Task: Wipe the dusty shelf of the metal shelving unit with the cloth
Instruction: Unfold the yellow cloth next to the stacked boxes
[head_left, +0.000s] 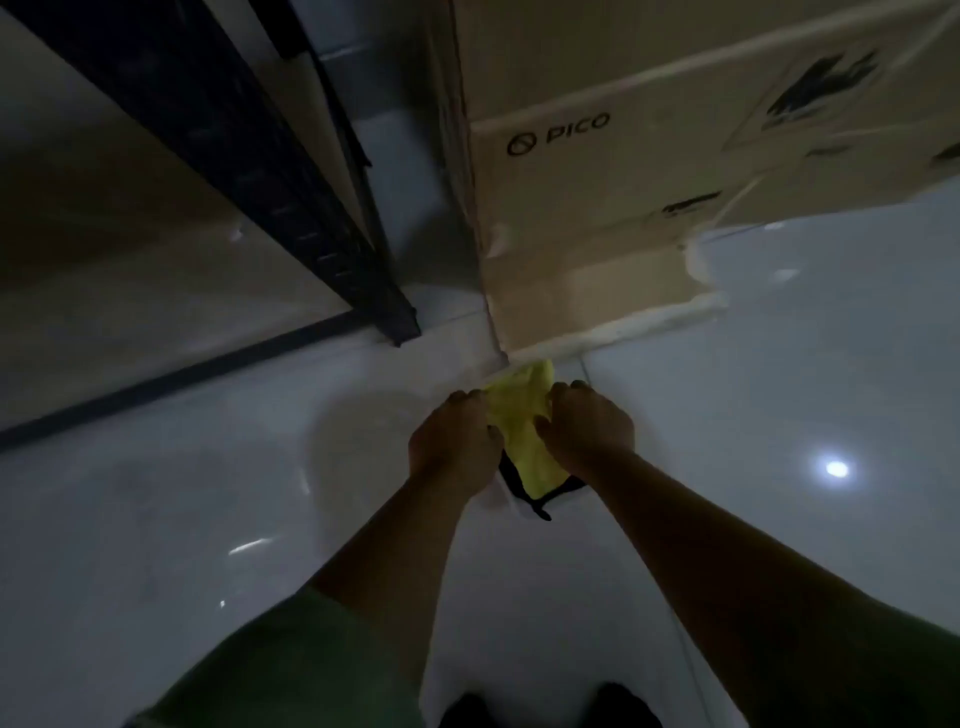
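Over the glossy pale tiled floor (156, 519), just before a tan cardboard box (597, 218) and right of the dark metal shelving unit's post (291, 208), left hand (454, 441) and right hand (589, 426) each pinch the bunched yellow cloth (522, 426) stretched between them.

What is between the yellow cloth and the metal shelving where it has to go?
Nothing visible blocks it. Both hands, left hand and right hand, grip the yellow cloth over the glossy floor. The black metal shelving unit stands up-left; the PICO cardboard box sits right of that path.
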